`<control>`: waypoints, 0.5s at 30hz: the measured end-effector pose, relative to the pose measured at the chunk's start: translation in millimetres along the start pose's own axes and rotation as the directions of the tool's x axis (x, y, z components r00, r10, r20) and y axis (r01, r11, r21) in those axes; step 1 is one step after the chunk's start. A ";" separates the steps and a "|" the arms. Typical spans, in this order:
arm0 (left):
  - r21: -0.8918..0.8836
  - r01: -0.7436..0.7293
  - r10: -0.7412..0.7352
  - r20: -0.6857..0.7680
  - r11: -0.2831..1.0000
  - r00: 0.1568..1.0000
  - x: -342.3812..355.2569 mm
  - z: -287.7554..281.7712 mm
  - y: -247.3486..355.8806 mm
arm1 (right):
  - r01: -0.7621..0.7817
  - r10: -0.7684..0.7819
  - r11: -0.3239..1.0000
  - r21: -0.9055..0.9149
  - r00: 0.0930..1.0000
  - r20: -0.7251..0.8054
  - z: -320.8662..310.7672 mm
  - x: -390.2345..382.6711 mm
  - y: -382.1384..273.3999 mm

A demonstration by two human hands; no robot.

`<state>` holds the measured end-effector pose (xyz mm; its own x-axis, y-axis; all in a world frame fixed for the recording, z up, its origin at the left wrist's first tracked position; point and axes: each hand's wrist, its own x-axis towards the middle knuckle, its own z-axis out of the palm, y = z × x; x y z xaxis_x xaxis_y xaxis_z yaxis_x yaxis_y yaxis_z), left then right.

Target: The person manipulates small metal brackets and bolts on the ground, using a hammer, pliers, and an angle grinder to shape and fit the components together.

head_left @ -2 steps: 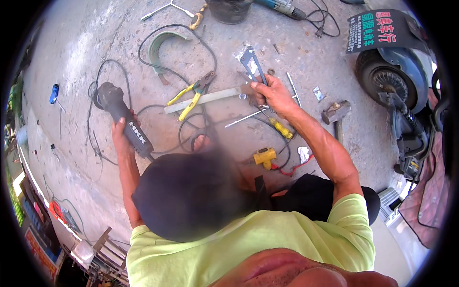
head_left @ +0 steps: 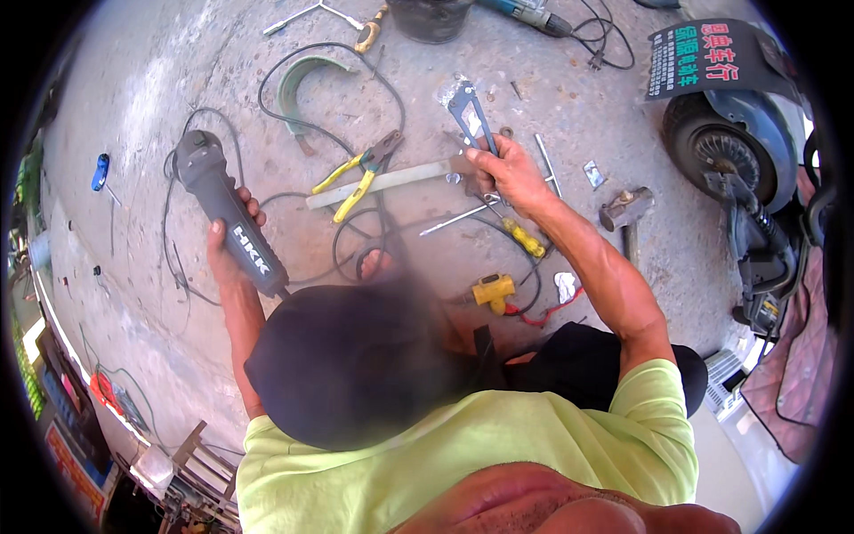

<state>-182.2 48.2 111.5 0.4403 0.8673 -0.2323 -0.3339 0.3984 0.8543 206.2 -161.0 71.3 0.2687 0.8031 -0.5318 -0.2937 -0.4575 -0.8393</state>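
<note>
My left hand [head_left: 233, 222] holds a dark grey angle grinder [head_left: 218, 196] by its body, head tilted up and left, cord trailing downward. My right hand [head_left: 509, 178] grips a blue-grey metal bracket-like piece [head_left: 480, 125] with two long arms; its exact kind I cannot make out. A long pale flat bar [head_left: 400, 181] lies on the concrete below that piece, its right end near my right hand. Yellow-handled pliers [head_left: 359, 187] lie across the bar. A yellow screwdriver [head_left: 527, 240] and a metal T-bar wrench [head_left: 544, 160] are beside my right hand.
A scooter [head_left: 712, 160] stands at right. Around the floor [head_left: 151, 294] lie a hammer [head_left: 623, 206], a yellow tool [head_left: 491, 291], a curved green strip [head_left: 289, 98], cables, a blue drill [head_left: 525, 18] and a dark bucket [head_left: 427, 18]. A wooden stool [head_left: 191, 467] stands at lower left.
My left hand has shifted slightly, and the grinder's head has turned and moved up, showing more of my fingers round its body. My right hand is nearly unchanged.
</note>
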 end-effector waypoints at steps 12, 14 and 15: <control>0.283 0.209 -0.266 0.179 0.936 0.947 13.9 127.2 -84.0 | 0.073 -0.073 0.997 0.002 0.995 -0.073 -6.4 -12.7 -24.4; 0.300 0.204 -0.275 0.221 0.932 0.936 10.3 137.2 -99.3 | 0.045 -0.042 0.998 0.043 0.996 -0.081 -11.6 -22.8 -31.2; 0.299 0.205 -0.281 0.239 0.932 0.929 9.8 146.4 -100.6 | 0.078 -0.072 0.995 0.059 0.993 -0.097 -22.3 -23.1 -30.6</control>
<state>-22.3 -27.1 91.4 0.7021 0.6227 -0.3454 0.0283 0.4603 0.8873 229.5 -174.1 106.7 0.3771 0.7929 -0.4786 -0.3259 -0.3701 -0.8700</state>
